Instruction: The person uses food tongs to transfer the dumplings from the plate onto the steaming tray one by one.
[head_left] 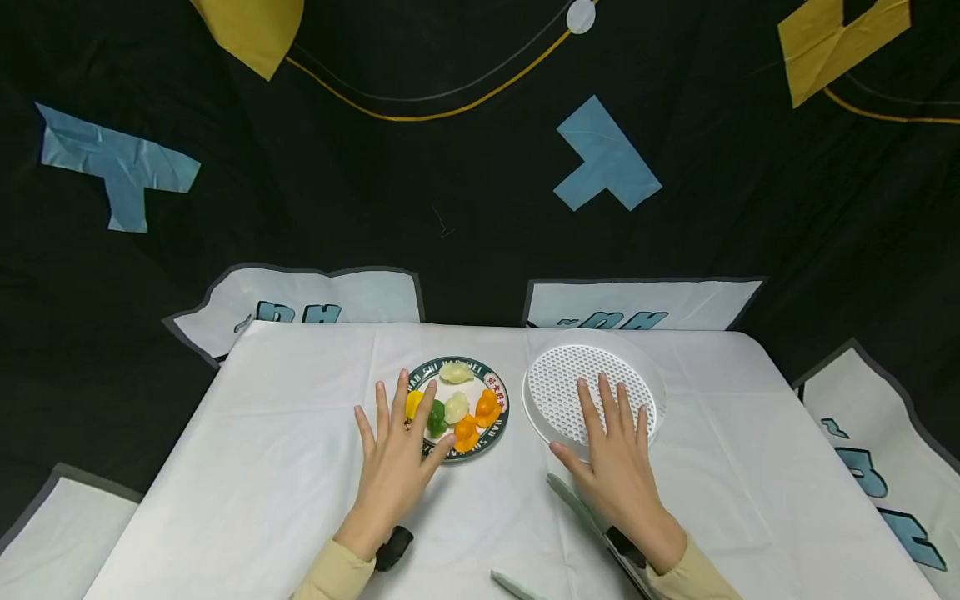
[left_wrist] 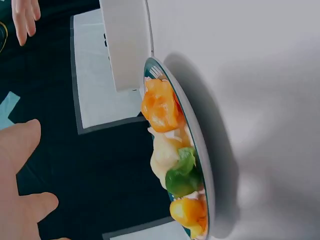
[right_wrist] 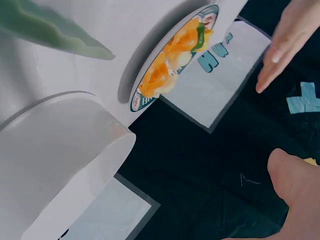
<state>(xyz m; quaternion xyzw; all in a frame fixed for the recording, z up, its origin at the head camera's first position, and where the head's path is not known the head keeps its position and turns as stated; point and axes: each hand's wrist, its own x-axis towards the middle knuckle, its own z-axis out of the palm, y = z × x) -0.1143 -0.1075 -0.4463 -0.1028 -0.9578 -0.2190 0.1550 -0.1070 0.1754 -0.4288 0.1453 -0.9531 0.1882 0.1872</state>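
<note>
Looking through my head camera, I have the left hand [head_left: 396, 471] raised, its fingers straight and spread wide, holding nothing, and overlapping the near-left edge of a green-rimmed plate [head_left: 492, 438] on the white-covered counter [head_left: 247, 467]. On that plate I count two orange dumpling-shaped pieces [head_left: 487, 408], two pale ones [head_left: 456, 407], a green one [head_left: 436, 421] and a yellow one [head_left: 413, 404]. My left wrist view shows the hand apart from the plate. The right hand [head_left: 621, 475] is also raised, fingers straight, slightly parted and bare of any load, in front of a round white basket [head_left: 577, 367] with a perforated base, to the plate's right. Below it I see a pointed green leaf-like piece [head_left: 568, 493]; the tip of another [head_left: 516, 586] shows nearer me. A black backdrop [head_left: 450, 233] hangs behind.
</note>
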